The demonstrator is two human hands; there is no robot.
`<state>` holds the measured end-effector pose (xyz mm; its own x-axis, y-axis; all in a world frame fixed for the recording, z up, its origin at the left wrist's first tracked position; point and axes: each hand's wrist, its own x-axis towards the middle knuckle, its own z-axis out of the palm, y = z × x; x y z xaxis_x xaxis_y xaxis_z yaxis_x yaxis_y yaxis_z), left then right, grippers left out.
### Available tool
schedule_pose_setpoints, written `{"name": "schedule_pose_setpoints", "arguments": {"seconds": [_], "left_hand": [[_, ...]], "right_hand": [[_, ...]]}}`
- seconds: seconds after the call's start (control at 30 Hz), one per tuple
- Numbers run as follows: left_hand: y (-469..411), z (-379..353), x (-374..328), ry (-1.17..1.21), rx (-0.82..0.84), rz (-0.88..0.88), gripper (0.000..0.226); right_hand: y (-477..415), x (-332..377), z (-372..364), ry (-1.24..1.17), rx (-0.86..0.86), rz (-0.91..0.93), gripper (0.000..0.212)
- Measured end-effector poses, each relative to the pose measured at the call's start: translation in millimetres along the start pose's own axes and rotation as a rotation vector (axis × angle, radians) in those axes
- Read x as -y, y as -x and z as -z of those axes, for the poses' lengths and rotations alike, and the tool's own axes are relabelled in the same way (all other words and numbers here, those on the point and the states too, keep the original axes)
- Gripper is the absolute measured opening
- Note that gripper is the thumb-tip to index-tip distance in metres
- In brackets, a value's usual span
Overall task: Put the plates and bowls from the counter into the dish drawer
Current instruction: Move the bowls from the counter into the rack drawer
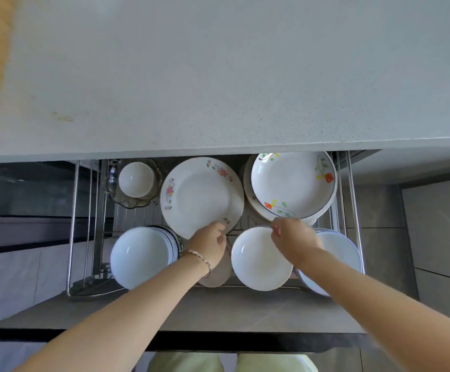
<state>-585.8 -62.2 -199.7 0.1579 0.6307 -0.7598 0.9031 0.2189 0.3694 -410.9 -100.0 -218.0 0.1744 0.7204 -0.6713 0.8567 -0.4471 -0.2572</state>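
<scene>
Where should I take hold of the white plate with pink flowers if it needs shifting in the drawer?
Grip the white plate with pink flowers at its near rim, coming from the drawer front, where the left hand already pinches it. That edge looks raised and exposed, while other dishes crowd the far and side rims.

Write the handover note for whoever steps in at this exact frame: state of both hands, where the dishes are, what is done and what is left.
Left hand: gripping the near rim of the pink-flowered plate, centre back of the drawer rack.
Right hand: fingers at the near rim of the orange-flowered bowl, back right; whether it grips the bowl is unclear.
In the rack: white bowls front left, white bowl front centre, another stack front right, small cup in glass dish back left.
Done: the visible counter holds no plates or bowls.
Left: probably settle both flowered pieces, let go, close the drawer.
</scene>
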Motion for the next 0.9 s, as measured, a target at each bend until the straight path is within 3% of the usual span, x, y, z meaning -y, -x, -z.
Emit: {"name": "schedule_pose_setpoints", "arguments": {"seconds": [0.17,0.27,0.37,0.5,0.67,0.77,0.9], "left_hand": [[10.7,110.3,-9.7,0.22,-0.203,-0.089,0.022],[8.4,194.1,-9.7,0.225,-0.339,-0.132,0.019],[-8.1,276.9,-3.2,0.23,-0.482,-0.12,0.018],[-49.5,364.1,9.2,0.313,-0.551,-0.065,0.02],[-110.2,420.6,34.0,0.253,-0.53,-0.018,0.029],[-139.3,436.0,39.9,0.281,-0.548,-0.013,0.033],[-165.5,446.1,38.9,0.411,-0.569,-0.053,0.032]], "right_hand": [[-5.7,84.8,72.1,-0.259,-0.036,0.084,0.033],[-17.2,149.7,120.4,-0.328,-0.01,0.205,0.032],[-46.0,219.2,168.9,-0.403,-0.038,0.248,0.028],[-96.4,313.4,223.3,-0.426,-0.104,0.252,0.029],[-162.9,412.1,260.9,-0.539,-0.071,0.166,0.037],[-198.4,455.3,274.3,-0.75,-0.053,0.105,0.036],[-244.1,491.1,280.8,-0.991,0.02,0.048,0.059]]}}
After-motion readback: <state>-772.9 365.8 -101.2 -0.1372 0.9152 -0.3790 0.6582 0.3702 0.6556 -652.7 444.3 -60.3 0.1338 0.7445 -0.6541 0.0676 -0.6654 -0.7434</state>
